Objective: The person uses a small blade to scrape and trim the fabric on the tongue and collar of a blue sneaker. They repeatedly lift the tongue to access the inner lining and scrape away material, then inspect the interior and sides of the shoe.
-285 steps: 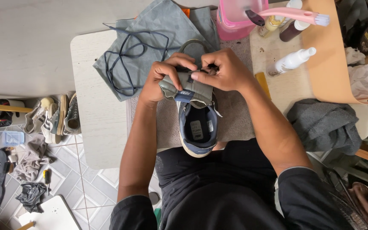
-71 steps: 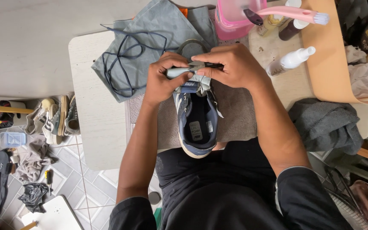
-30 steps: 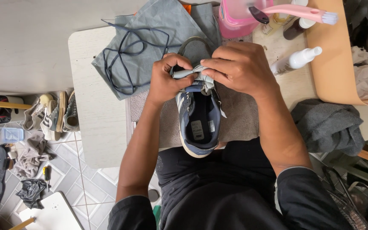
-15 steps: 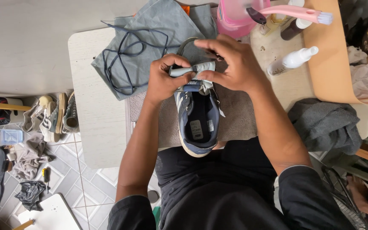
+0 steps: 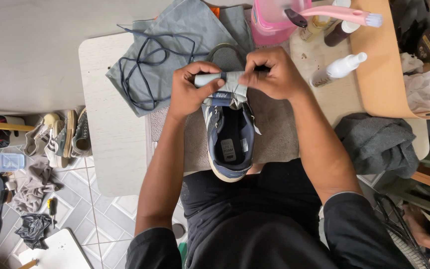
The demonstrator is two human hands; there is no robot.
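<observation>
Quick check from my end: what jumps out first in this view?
The blue sneaker at the table's centre, on a brown towel, its tongue pulled up and gripped by the left hand and right hand. Behind it, dark blue laces loop over a grey cloth; a pink brush lies across a pink tub.

Hidden: the shoe [image 5: 227, 144] toe, covered by the pale cloth [image 5: 225, 84] and your hands. Your left hand [image 5: 187, 94] fingers curl under the cloth, out of sight. Cut off: pink basin [image 5: 274, 22] at far edge. Small floor items, near left: too small to identify.
</observation>
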